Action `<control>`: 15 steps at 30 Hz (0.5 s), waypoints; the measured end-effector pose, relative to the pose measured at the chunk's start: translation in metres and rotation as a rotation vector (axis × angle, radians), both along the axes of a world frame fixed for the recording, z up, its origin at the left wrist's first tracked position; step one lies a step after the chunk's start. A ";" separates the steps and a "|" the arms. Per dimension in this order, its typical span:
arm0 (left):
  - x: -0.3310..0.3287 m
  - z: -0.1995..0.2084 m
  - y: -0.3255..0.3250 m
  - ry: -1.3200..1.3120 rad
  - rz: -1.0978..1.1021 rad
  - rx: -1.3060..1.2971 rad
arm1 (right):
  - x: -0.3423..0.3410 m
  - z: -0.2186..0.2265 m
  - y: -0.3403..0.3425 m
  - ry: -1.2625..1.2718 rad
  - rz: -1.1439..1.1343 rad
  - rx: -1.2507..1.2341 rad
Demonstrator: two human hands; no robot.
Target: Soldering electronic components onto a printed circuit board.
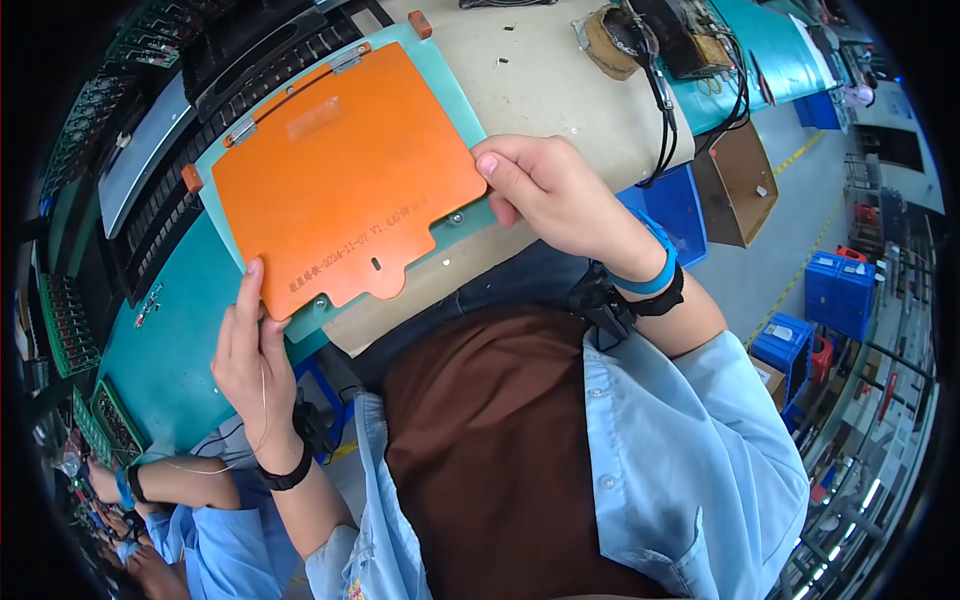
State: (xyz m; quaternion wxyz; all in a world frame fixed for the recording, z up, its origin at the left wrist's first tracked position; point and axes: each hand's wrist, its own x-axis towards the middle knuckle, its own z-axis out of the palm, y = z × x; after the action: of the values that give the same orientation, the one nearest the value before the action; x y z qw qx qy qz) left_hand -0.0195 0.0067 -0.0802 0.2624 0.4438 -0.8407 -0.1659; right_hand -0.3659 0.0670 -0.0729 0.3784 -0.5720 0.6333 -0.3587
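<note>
In the head view, we see an orange hinged plate (345,170) lying over a pale green base plate (444,92) at the near edge of the bench (190,345), tilted relative to us. Our left hand (254,360) pinches its near left corner between thumb and fingers; our right hand (555,190) pinches the near right corner, thumb on top. We judge that gripping both corners steadies the free edge, as two metal hinges (350,58) (241,131) secure the far one. The orange end blocks (420,25) (192,179) at the base's far corners probably serve as stops or supports.

The orange plate looks flat and smooth, with rounded corners, a stepped near edge, a slotted tab, dark printed characters and a paler, shiny patch near the hinges.
</note>
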 end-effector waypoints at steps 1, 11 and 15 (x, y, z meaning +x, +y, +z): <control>-0.001 0.000 0.000 0.007 -0.003 0.003 | 0.000 0.004 0.002 -0.063 -0.003 0.059; -0.001 -0.002 0.000 0.008 -0.013 -0.019 | 0.004 0.006 0.011 -0.019 0.140 0.199; 0.001 -0.003 -0.001 -0.014 -0.008 -0.019 | -0.003 0.000 0.011 -0.240 0.171 0.205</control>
State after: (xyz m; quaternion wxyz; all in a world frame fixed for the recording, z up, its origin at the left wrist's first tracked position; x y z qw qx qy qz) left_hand -0.0187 0.0061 -0.0833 0.2600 0.4392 -0.8457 -0.1555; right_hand -0.3687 0.0780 -0.0726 0.5367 -0.5353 0.5659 -0.3244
